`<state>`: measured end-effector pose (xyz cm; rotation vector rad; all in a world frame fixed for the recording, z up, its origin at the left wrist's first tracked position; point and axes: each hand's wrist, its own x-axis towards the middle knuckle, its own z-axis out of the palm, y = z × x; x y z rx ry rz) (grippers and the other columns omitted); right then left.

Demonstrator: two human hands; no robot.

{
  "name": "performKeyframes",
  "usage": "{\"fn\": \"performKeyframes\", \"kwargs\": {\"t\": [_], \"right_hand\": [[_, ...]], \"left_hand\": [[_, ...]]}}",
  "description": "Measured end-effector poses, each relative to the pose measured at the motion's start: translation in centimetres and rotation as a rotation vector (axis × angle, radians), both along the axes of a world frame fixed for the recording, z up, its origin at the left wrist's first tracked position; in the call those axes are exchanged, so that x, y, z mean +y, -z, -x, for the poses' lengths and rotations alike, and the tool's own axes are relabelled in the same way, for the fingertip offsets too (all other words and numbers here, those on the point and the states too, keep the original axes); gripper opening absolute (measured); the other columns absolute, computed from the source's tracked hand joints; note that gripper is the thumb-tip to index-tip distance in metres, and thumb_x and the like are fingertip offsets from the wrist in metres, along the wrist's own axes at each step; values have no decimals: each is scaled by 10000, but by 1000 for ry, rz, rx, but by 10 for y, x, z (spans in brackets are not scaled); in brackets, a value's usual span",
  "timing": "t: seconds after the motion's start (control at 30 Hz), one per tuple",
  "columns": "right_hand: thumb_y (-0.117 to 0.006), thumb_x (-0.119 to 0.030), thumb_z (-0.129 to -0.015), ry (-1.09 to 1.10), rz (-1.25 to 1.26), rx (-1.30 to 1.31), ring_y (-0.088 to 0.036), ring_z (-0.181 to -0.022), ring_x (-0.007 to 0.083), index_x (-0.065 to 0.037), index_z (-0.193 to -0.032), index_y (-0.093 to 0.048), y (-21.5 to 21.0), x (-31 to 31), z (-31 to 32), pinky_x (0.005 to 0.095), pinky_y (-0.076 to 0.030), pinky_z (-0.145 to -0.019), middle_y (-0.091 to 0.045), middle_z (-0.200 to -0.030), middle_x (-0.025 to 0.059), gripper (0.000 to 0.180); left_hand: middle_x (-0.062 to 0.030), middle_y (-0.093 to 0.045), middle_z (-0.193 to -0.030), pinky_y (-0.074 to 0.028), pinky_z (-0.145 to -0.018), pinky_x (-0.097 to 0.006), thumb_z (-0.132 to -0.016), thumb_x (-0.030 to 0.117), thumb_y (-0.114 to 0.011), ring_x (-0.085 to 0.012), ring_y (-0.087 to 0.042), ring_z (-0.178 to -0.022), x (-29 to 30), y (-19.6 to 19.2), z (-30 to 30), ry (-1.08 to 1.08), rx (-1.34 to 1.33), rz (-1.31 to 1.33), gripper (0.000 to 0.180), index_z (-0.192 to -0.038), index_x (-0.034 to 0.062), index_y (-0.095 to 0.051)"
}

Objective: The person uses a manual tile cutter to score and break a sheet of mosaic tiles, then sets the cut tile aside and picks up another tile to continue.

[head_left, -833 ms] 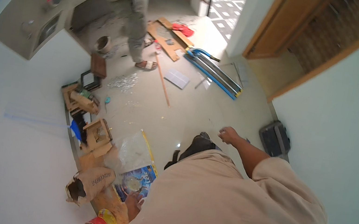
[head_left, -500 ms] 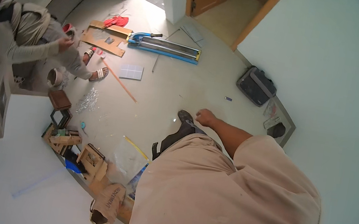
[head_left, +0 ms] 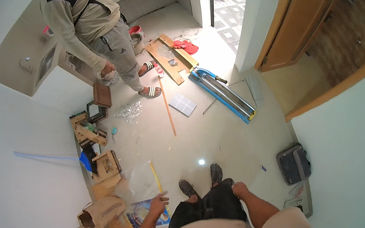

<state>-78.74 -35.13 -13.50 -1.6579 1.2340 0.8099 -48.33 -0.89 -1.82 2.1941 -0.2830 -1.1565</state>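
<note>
My left hand (head_left: 158, 204) hangs low at my left side, fingers apart and nothing visible in them. Below it on the floor lies a blue printed sheet (head_left: 142, 212), with a translucent plastic sheet (head_left: 138, 179) beyond. My right hand (head_left: 240, 190) is loosely closed beside my black shorts (head_left: 220, 205), and no object shows in it. Both dark shoes (head_left: 189, 188) stand on the tiled floor. Farther off, a blue manual tile cutter (head_left: 223, 95) lies beside a grey tile sheet (head_left: 182, 105) marked with a grid.
At the far left stands another person (head_left: 92, 18) in a grey top and striped sandals. An orange strip (head_left: 167, 107) crosses the floor. Wooden pieces (head_left: 107, 166), a blue dustpan (head_left: 85, 161) and a paper sack (head_left: 102, 213) line the left wall. A dark bag (head_left: 294, 164) sits by the right wall.
My view has swung, so the room sits lower and more to the right. My left hand has come into view. The other person now stands more upright.
</note>
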Motion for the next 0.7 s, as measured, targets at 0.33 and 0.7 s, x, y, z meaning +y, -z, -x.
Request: {"fn": "performKeyframes", "kwargs": {"t": [0.33,0.7], "right_hand": [[-745,-707,-762,-444,-256,333,-308,-1433,595,-341,-1620,-296,-47,123,-53,657,-346,-1125,-190,-1623,354,1035],[-668,-670,-846,-441,-159,317,-347,-1428,542,-280,-1581,-383,-28,141,-43,662,-327,-1122,-218,-1619,343,880]], "left_hand": [[-187,-425,-1583,-344,-1117,-702,-891,646,-628,-448,-400,-1446,44,142,112,584,207,-409,736,-1481,214,-550],[-183,-177,-1696,-197,-1128,-793,-857,704,-611,-432,-140,-1563,9,99,122,431,176,-634,911,-1596,234,-361]]}}
